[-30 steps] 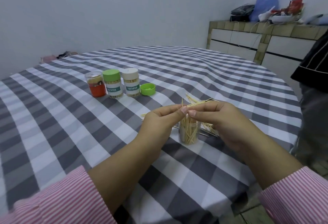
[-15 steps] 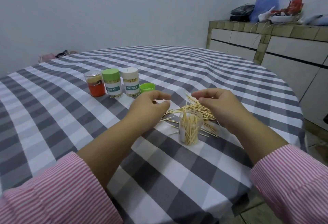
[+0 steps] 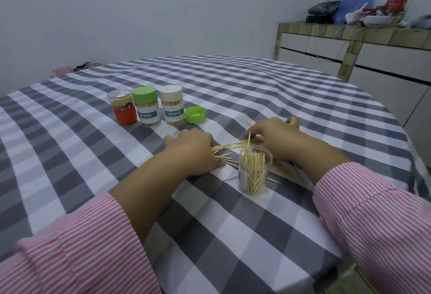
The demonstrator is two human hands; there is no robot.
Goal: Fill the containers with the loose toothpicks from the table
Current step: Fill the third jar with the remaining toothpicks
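Toothpicks (image 3: 229,146) lie loose in a scattered pile on the checked surface (image 3: 233,88), between and partly under the two hands. Behind the surface stands a tiled counter (image 3: 363,37) carrying bags and clutter. The left hand (image 3: 193,151) rests knuckles-up on the pile's left end, fingers curled down onto the sticks; whether it grips any cannot be told. The right hand (image 3: 277,139) lies over the right end, fingers bent around a bunch of sticks. Just in front of the right hand, an open clear container (image 3: 254,170) stands upright, part-filled with sticks, hiding some of the pile behind it. Further back stand three capped jars in a row: a red-filled jar (image 3: 122,107), a green-capped jar (image 3: 147,107) and a cream-capped jar (image 3: 173,105). A loose green cap (image 3: 195,114) lies beside the last.
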